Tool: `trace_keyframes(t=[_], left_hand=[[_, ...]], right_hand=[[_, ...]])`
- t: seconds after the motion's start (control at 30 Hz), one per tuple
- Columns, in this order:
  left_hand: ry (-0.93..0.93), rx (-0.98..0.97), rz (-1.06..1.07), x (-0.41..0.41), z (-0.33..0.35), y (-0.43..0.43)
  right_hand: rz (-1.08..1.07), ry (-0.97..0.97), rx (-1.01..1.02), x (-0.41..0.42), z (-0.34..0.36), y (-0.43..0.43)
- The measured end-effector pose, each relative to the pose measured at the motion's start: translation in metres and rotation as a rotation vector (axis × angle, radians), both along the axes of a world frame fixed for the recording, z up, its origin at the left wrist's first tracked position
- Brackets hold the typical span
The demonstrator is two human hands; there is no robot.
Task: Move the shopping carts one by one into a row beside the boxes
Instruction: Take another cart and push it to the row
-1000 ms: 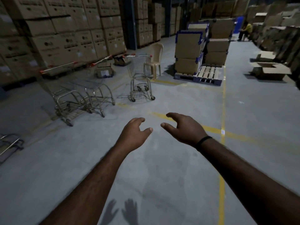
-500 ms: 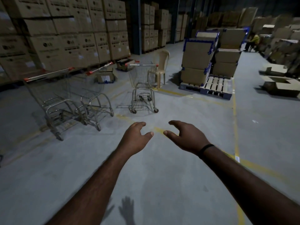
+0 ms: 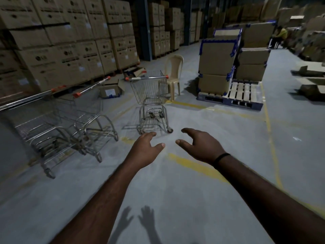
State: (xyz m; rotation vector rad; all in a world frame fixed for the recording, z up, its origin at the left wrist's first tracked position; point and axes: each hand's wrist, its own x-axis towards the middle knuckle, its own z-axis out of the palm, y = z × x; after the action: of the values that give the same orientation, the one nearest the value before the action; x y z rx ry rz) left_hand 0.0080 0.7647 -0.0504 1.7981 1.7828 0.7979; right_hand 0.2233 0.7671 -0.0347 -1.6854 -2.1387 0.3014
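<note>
A lone wire shopping cart [image 3: 151,95] with orange handle ends stands on the floor ahead of me, handle facing me. Two more carts [image 3: 70,118] stand side by side at the left, beside the wall of stacked cardboard boxes [image 3: 66,46]. My left hand [image 3: 146,150] and my right hand [image 3: 198,147] are stretched out in front of me, fingers loosely spread, holding nothing. Both hands are short of the lone cart and touch nothing.
A beige plastic chair [image 3: 173,74] stands just behind the lone cart. A blue pallet [image 3: 232,99] with tall boxes lies at the right. An open carton [image 3: 110,90] sits on the floor by the box wall. Yellow lines cross the grey floor. A person sits far back right.
I have moved toward the lone cart, which now looks larger and closer. The two carts at the left have slid nearer to the frame's left edge. Both hands stay empty and outstretched.
</note>
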Motion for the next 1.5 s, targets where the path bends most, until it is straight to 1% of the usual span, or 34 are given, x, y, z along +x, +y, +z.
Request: trace_keyframes(t=[0.17, 0.3, 0.57, 0.67, 0.8, 0.9, 1.03, 1.17, 1.37, 1.5], left_hand=[[-0.038, -0.039, 0.066, 0.031, 0.006, 0.104], [-0.054, -0.044, 0.122, 0.045, 0.016, 0.179], [-0.052, -0.049, 0.164, 0.04, 0.022, 0.31], [-0.046, -0.018, 0.165, 0.028, 0.023, 0.372], [-0.065, -0.018, 0.159, 0.002, 0.018, 0.464], [-0.068, -0.023, 0.154, -0.019, 0.019, 0.532], [-0.049, -0.016, 0.139, -0.05, 0.024, 0.614], [-0.057, -0.046, 0.148, -0.079, 0.024, 0.674], [-0.015, -0.054, 0.154, -0.115, 0.011, 0.775], [0.037, -0.073, 0.135, -0.132, 0.002, 0.849]], right_hand=[[0.062, 0.004, -0.034, 0.031, 0.011, 0.124], [0.099, 0.009, -0.018, 0.046, 0.028, 0.218], [0.149, 0.044, -0.005, 0.041, 0.028, 0.361], [0.156, 0.045, -0.012, 0.026, 0.026, 0.42], [0.168, 0.018, 0.021, -0.001, 0.024, 0.506], [0.154, 0.0, -0.001, -0.022, 0.027, 0.571], [0.15, -0.011, 0.02, -0.05, 0.027, 0.653], [0.163, -0.01, -0.018, -0.082, 0.02, 0.719], [0.202, -0.052, -0.029, -0.122, 0.011, 0.825], [0.194, -0.038, -0.051, -0.142, -0.001, 0.904]])
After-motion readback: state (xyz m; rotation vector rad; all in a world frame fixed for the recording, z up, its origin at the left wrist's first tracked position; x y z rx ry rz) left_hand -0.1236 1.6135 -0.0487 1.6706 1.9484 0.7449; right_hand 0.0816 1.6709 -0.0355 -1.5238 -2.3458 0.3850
